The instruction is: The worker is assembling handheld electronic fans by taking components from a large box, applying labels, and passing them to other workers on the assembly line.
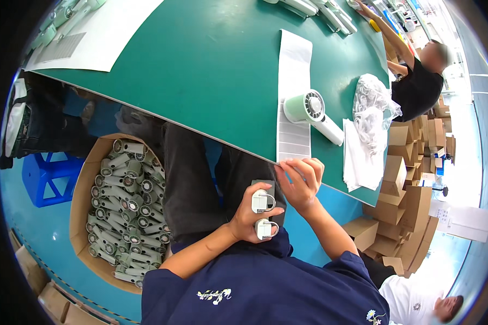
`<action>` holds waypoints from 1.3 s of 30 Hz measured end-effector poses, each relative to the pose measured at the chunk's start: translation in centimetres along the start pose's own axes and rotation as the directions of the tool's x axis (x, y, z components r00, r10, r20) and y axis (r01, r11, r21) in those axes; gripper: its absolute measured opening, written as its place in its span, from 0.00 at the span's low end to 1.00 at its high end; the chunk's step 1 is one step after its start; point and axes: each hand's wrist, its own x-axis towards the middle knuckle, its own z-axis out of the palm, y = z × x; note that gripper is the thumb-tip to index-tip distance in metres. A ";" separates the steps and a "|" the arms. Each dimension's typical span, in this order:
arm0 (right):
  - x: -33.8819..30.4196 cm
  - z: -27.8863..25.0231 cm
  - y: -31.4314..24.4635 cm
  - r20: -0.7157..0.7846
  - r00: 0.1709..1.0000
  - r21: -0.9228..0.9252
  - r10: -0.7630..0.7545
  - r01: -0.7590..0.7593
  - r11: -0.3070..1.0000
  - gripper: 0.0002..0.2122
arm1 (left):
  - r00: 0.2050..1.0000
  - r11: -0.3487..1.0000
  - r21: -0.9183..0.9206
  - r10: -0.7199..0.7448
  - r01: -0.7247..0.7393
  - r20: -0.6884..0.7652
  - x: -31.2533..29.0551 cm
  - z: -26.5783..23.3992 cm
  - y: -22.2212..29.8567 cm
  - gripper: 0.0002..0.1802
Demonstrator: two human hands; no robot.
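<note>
Over my lap my left hand [243, 219] is closed around two pale handheld fans, the upper fan [259, 201] and the lower fan [263, 229]. Their ends face up, each with a thin loop, and the rest is mostly hidden by my hand. My right hand [301, 181] is at the table edge, thumb and forefinger pinched by the near end of a white label strip [294, 142]. Whatever is between those fingertips is too small to make out. Another pale green handheld fan [305, 108] lies across the strip, its handle pointing right.
A carton [81, 216] full of handheld fans stands left of my legs, beside a blue stool [49, 179]. On the green table [200, 70] are a clear bag of white loops [370, 103] and white sheets [358, 162]. People work at the right, near stacked cardboard boxes [404, 216].
</note>
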 end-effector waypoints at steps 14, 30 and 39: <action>0.4 -2.6 -0.8 0.128 0.986 0.215 0.104 -0.130 0.968 0.13 | 0.999 0.998 0.056 -0.022 0.019 0.042 -0.1 0.3 0.0 0.27; 3.9 -10.0 -2.1 0.754 0.579 0.412 0.310 -0.785 0.463 0.06 | 0.997 0.989 0.147 -0.001 -0.010 0.075 1.8 2.4 0.9 0.30; 4.1 -9.9 -2.2 0.753 0.572 0.375 0.324 -0.778 0.503 0.05 | 0.995 0.987 0.161 -0.017 0.001 0.093 1.8 2.9 0.8 0.31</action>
